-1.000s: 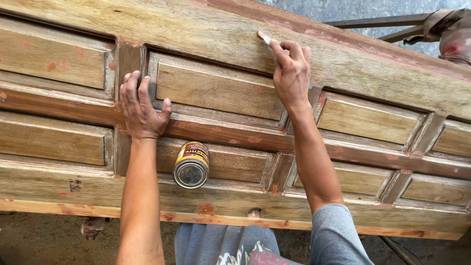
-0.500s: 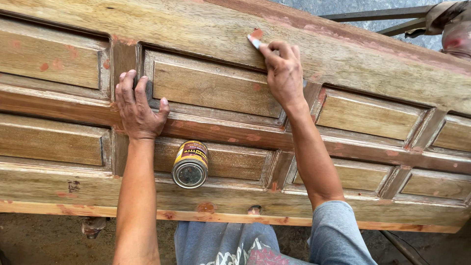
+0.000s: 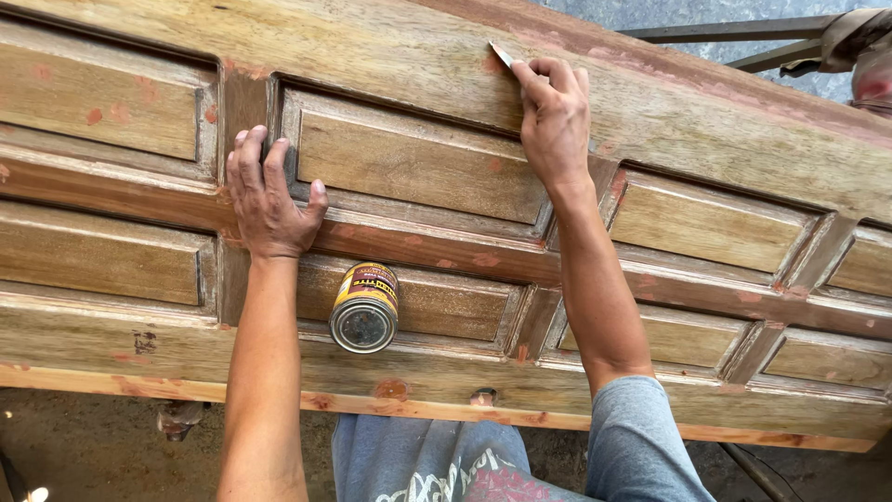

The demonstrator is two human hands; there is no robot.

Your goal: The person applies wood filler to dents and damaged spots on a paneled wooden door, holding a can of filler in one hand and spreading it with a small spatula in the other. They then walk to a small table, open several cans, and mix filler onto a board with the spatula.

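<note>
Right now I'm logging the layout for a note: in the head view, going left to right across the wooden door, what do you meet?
left hand flat on the door → small round can → right hand pressing a thin blade on the top rail → metal bars beyond the door's far right edge.

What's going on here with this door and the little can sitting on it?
A person leans over a panelled wooden door lying flat. Their right hand presses a small flat blade against the far rail, beside reddish filler patches. Their left hand rests flat on the upright between two panels. A small round can lies on its side on a nearer panel, untouched, between the two arms.
</note>
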